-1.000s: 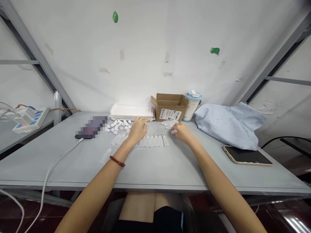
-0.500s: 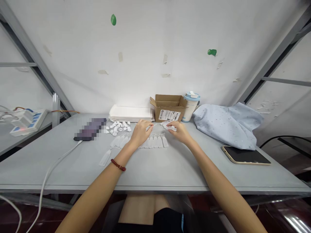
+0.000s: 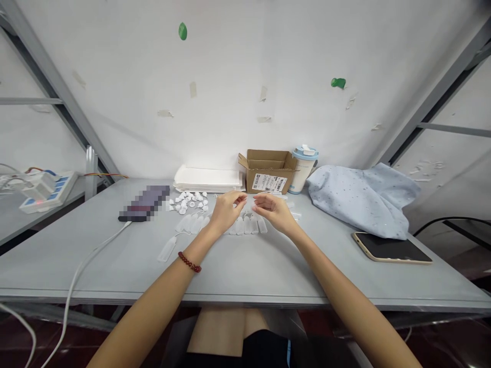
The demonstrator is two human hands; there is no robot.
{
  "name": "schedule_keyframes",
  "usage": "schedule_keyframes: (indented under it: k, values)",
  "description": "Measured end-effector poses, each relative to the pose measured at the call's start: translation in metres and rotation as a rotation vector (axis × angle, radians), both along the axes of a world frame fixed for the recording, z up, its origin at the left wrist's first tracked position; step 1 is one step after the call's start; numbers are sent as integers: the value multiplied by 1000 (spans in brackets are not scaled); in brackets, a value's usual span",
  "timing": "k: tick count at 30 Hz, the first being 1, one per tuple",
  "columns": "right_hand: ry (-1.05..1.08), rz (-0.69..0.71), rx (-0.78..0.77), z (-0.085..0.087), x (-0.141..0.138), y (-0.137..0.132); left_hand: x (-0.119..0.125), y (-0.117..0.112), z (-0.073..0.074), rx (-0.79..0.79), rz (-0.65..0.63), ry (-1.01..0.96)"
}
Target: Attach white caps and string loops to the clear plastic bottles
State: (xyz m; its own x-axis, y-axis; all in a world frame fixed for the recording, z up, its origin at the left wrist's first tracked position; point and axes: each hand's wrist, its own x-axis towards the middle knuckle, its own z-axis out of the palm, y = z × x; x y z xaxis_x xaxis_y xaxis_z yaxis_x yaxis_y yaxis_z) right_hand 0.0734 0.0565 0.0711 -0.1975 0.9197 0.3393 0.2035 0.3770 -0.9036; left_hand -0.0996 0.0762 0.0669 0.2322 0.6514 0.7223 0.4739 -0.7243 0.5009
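Note:
My left hand is in a pinch above the row of small translucent plastic tubes. Anything between its fingertips is too small to make out. Close on its right, my right hand has curled fingers, thumb near the fingertips; what it holds is unclear. A narrow gap separates the two hands. White looped strings run from the far ends of the row. One tube on a string lies apart, nearer me. Small white caps are heaped left of my left hand. More clear pieces lie behind and beside my right hand.
Along the wall stand a white stack, an open cardboard box and a lidded cup. A blue cloth and a phone lie right. A corded dark device lies left.
My right hand has moved left from the clear pieces in front of the box, toward my left hand. My left hand has shifted slightly right. The view has shifted slightly.

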Motion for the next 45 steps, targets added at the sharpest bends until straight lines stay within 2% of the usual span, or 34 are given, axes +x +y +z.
schedule_keyframes:
  k: [19,28,45]
  values:
    - [-54,-42,37,-3,-5,-1,6,-7,3,34,-101,26]
    - [9,-33,0,-3,-6,-2,6,-8,3,36,-104,15]
    - [153,-144,-73,-1,-4,0,10,-13,3,62,-73,58]
